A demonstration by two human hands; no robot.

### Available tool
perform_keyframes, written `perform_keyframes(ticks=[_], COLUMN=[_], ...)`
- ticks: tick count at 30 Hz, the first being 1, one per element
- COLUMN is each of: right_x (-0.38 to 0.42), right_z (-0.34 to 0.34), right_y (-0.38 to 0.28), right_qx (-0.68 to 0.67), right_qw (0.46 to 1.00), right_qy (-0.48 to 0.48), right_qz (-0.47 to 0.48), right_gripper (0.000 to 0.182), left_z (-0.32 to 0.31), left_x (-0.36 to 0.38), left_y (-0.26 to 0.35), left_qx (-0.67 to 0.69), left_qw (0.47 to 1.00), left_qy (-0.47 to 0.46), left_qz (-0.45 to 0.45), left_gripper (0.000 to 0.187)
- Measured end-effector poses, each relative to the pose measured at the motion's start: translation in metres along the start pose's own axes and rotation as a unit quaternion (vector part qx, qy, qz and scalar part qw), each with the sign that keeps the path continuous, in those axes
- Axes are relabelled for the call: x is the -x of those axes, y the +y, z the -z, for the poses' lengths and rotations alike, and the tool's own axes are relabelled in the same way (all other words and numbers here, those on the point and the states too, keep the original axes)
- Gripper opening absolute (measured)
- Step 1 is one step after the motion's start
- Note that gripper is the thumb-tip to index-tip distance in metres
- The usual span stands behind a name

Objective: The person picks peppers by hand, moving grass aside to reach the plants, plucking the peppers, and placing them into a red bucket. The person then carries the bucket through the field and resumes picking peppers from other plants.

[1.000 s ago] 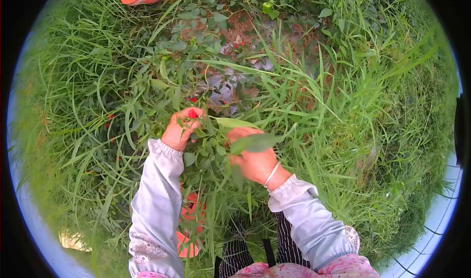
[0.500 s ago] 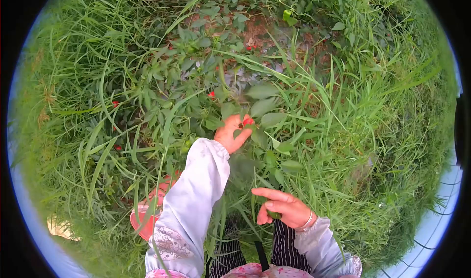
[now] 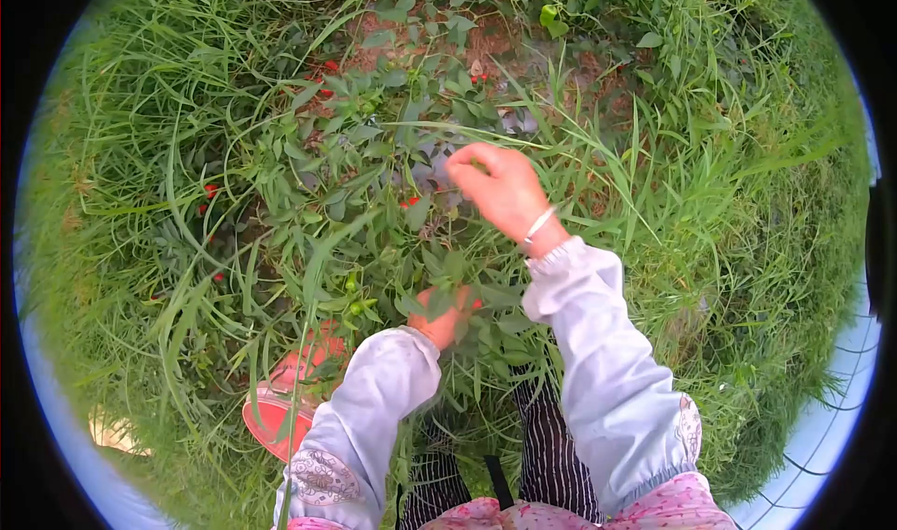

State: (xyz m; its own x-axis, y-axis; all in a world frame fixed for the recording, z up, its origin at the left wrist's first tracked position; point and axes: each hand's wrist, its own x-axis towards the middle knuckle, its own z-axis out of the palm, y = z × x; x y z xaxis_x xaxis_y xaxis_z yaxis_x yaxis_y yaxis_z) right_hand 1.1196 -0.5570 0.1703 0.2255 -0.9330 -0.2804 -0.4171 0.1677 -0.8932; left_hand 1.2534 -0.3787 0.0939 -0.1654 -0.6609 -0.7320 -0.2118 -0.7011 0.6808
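Observation:
My left hand (image 3: 439, 321) is low among the leaves of a pepper plant (image 3: 453, 266), its fingers partly covered. A red pepper (image 3: 477, 303) shows at its fingertips, where the hand appears closed around it. My right hand (image 3: 505, 192) is stretched forward above the plants, fingers curled in toward the thumb. What lies inside those fingers, if anything, is hidden. Left of it hangs another red pepper (image 3: 412, 201) in the foliage. Small green peppers (image 3: 353, 284) grow just above my left wrist.
Tall grass (image 3: 729, 250) surrounds the plants. More red peppers (image 3: 211, 191) dot the left side, and a green pepper (image 3: 548, 13) hangs at the back. Greyish plastic film (image 3: 434, 165) and bare soil (image 3: 491, 44) show between leaves. A pink shoe (image 3: 280, 418) stands at lower left.
My right hand has swung up and forward from near my legs, past the left one. My left hand has drawn back toward me with the red pepper.

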Motion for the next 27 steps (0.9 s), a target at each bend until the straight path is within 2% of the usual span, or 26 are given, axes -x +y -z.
perform_keyframes(ticks=[1,3,4,6,7,9,11,12,13,16,18,20,22,23,24,25,27], right_x=[-0.010,-0.022,-0.026,-0.028,-0.026,-0.024,-0.018,-0.012,-0.005,0.011,0.029,0.034,0.039,0.042,0.045,0.050,0.062], right_z=[-0.013,-0.043,-0.059,-0.079,-0.085,-0.095,-0.097,-0.096,-0.092,-0.071,-0.065,-0.059,-0.056,-0.056,-0.055,-0.054,-0.048], right_y=[0.005,0.021,0.032,0.044,0.045,0.046,0.048,0.049,0.051,0.051,0.045,0.043,0.036,0.033,0.030,0.024,0.009], right_qx=[0.091,0.233,0.285,0.353,0.370,0.422,0.407,0.399,0.432,0.441,0.418,0.411,0.403,0.399,0.394,0.364,0.303], right_qw=[0.994,0.961,0.941,0.905,0.893,0.854,0.878,0.889,0.877,0.874,0.886,0.889,0.891,0.893,0.895,0.911,0.936], right_qy=[-0.055,-0.143,-0.177,-0.225,-0.241,-0.293,-0.240,-0.213,-0.182,-0.152,-0.162,-0.162,-0.180,-0.182,-0.184,-0.158,-0.111], right_qz=[0.010,0.036,0.053,0.076,0.084,0.079,0.073,0.070,0.105,0.135,0.120,0.117,0.105,0.101,0.097,0.112,0.142], right_gripper=[0.019,0.025,0.027,0.027,0.026,0.023,0.020,0.019,0.020,0.017,0.017,0.017,0.018,0.018,0.018,0.017,0.016], left_z=[-0.001,-0.001,-0.001,-0.001,-0.003,-0.012,-0.014,-0.013,-0.013,-0.023,-0.040,-0.031,-0.045,-0.055,-0.049,-0.043,-0.044], left_x=[-0.001,-0.002,-0.001,0.001,-0.003,-0.001,-0.001,-0.001,-0.002,-0.007,-0.025,-0.005,-0.017,-0.022,-0.021,-0.020,-0.024], left_y=[-0.005,-0.008,0.000,0.012,-0.010,-0.023,-0.029,-0.033,-0.036,-0.048,-0.135,-0.061,-0.117,-0.145,-0.128,-0.111,-0.108], left_qx=[0.074,-0.019,-0.150,-0.396,-0.358,-0.258,-0.257,-0.308,-0.357,-0.298,-0.519,-0.443,-0.315,-0.129,-0.291,-0.440,-0.494], left_qw=[0.996,0.995,0.988,0.913,0.928,0.946,0.941,0.932,0.920,0.924,0.839,0.887,0.927,0.963,0.915,0.837,0.816], left_qy=[0.004,-0.001,-0.005,-0.016,0.007,0.079,0.102,0.084,0.068,0.150,0.099,0.049,0.086,0.111,0.127,0.158,0.154], left_qz=[0.054,0.099,0.034,-0.096,-0.104,-0.180,-0.195,-0.172,-0.149,-0.188,-0.128,-0.122,-0.183,-0.209,-0.248,-0.284,-0.258], left_gripper=[0.026,0.026,0.027,0.028,0.029,0.030,0.031,0.031,0.032,0.031,0.019,0.019,0.020,0.020,0.021,0.021,0.021])
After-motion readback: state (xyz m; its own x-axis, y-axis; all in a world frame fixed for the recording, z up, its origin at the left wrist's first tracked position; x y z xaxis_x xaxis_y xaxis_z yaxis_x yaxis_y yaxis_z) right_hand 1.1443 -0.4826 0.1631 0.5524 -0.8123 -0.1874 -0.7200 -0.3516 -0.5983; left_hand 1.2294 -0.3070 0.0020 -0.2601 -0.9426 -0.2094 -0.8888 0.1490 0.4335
